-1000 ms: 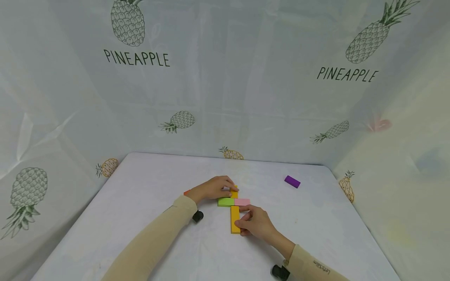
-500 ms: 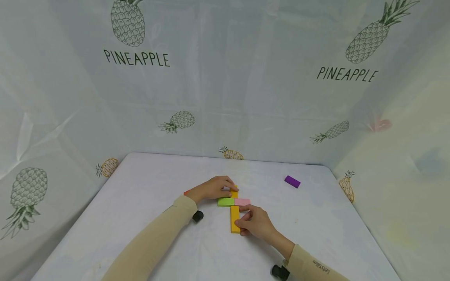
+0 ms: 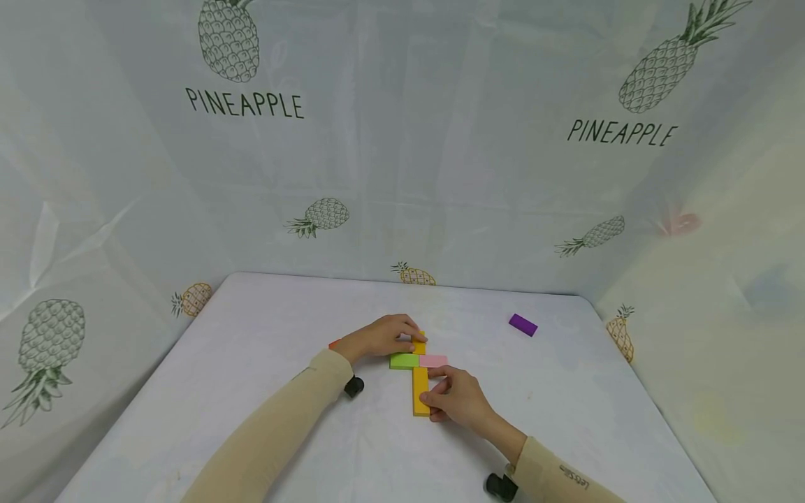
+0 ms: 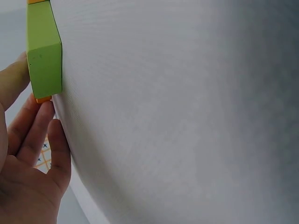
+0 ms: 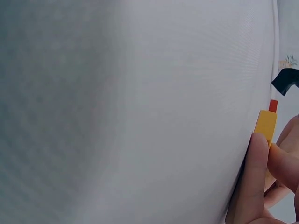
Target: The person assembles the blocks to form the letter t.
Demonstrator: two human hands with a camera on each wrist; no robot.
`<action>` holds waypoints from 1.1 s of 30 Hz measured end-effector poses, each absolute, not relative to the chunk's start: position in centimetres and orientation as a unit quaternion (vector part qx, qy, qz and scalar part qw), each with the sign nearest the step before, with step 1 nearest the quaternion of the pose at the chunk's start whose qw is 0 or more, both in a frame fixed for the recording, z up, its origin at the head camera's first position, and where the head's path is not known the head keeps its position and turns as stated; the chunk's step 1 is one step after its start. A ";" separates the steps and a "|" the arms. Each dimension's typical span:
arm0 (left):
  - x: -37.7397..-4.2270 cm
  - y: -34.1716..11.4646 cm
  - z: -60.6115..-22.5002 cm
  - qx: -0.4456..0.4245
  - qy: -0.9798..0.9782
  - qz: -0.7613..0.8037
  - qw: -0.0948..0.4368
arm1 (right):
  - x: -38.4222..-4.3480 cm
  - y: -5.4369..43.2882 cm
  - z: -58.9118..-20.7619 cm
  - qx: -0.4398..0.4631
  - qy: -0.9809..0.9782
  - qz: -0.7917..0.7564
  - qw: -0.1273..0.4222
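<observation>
My left hand (image 3: 385, 337) pinches the far yellow block (image 3: 418, 347) between thumb and fingers and covers part of it. In front of that block, a green block (image 3: 404, 361) and a pink block (image 3: 433, 361) lie end to end, crosswise. In the left wrist view, the thumb is close beside the green block (image 4: 44, 51). A longer-looking yellow block (image 3: 420, 392) points toward me, its far end against the green and pink pair. My right hand (image 3: 462, 399) grips it from the right side, thumb on top; the right wrist view shows its yellow end (image 5: 266, 123).
A purple block (image 3: 523, 325) lies apart at the back right of the white table (image 3: 566, 391). Behind my left wrist, a red block (image 3: 335, 343) is mostly hidden. A pineapple-print cloth (image 3: 428, 161) surrounds the table's back and sides.
The near yellow block has slid very slightly away from me, against the green and pink blocks. Both hands keep their hold and otherwise stay almost still.
</observation>
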State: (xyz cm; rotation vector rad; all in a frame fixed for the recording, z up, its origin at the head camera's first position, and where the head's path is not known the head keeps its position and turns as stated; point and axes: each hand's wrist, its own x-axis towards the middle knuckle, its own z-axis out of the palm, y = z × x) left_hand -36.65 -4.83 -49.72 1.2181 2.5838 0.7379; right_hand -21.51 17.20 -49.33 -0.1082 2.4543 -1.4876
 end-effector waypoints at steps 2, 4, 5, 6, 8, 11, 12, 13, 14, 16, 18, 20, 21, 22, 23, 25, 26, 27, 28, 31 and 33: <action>-36.7 -4.9 -49.8 0.411 0.872 0.249 0.096 | -21.5 17.2 -49.3 -0.039 0.847 -0.513 0.134; -36.7 -4.9 -49.8 0.413 0.871 0.250 0.095 | -21.5 17.2 -49.3 -0.040 0.847 -0.513 0.135; -36.7 -4.9 -49.8 0.413 0.871 0.249 0.095 | -21.5 17.3 -49.3 -0.040 0.847 -0.512 0.135; -36.7 -4.9 -49.8 0.413 0.871 0.249 0.095 | -21.5 17.3 -49.3 -0.041 0.847 -0.513 0.136; -36.8 -4.9 -49.9 0.413 0.871 0.247 0.094 | -21.6 17.3 -49.4 -0.043 0.846 -0.513 0.137; -36.8 -4.9 -49.9 0.412 0.872 0.245 0.095 | -21.7 17.3 -49.5 -0.047 0.844 -0.516 0.139; -36.9 -4.9 -50.0 0.412 0.873 0.244 0.095 | -21.7 17.3 -49.5 -0.047 0.843 -0.517 0.140; -36.9 -4.9 -50.0 0.413 0.873 0.244 0.095 | -21.7 17.3 -49.5 -0.048 0.842 -0.519 0.141; -36.9 -4.9 -50.0 0.413 0.873 0.243 0.095 | -21.7 17.3 -49.5 -0.049 0.841 -0.519 0.142; -36.9 -4.9 -50.0 0.414 0.872 0.242 0.093 | -21.7 17.3 -49.5 -0.049 0.841 -0.520 0.143; -36.9 -4.9 -50.0 0.416 0.872 0.243 0.090 | -21.7 17.3 -49.5 -0.049 0.842 -0.518 0.143; -36.9 -5.0 -50.0 0.417 0.871 0.244 0.088 | -21.7 17.3 -49.5 -0.049 0.843 -0.516 0.143; -36.9 -5.0 -50.0 0.417 0.871 0.244 0.088 | -21.7 17.3 -49.4 -0.049 0.843 -0.515 0.143; -36.9 -5.0 -50.0 0.417 0.871 0.244 0.088 | -21.6 17.3 -49.4 -0.049 0.844 -0.514 0.143; -36.9 -5.0 -50.0 0.417 0.871 0.245 0.088 | -21.6 17.3 -49.4 -0.048 0.845 -0.514 0.143; -36.9 -4.9 -49.9 0.417 0.870 0.247 0.089 | -21.6 17.2 -49.3 -0.046 0.845 -0.512 0.144; -36.8 -4.9 -49.9 0.418 0.869 0.249 0.089 | -21.6 17.2 -49.3 -0.045 0.846 -0.512 0.144; -36.8 -4.9 -49.9 0.417 0.869 0.249 0.090 | -21.6 17.3 -49.3 -0.044 0.846 -0.512 0.143; -36.8 -4.9 -49.8 0.418 0.869 0.250 0.090 | -21.6 17.3 -49.2 -0.042 0.846 -0.511 0.143; -36.7 -4.9 -49.7 0.417 0.869 0.251 0.090 | -21.6 17.3 -49.2 -0.040 0.847 -0.511 0.143; -36.6 -4.9 -49.6 0.416 0.870 0.251 0.090 | -21.6 17.3 -49.2 -0.040 0.847 -0.511 0.144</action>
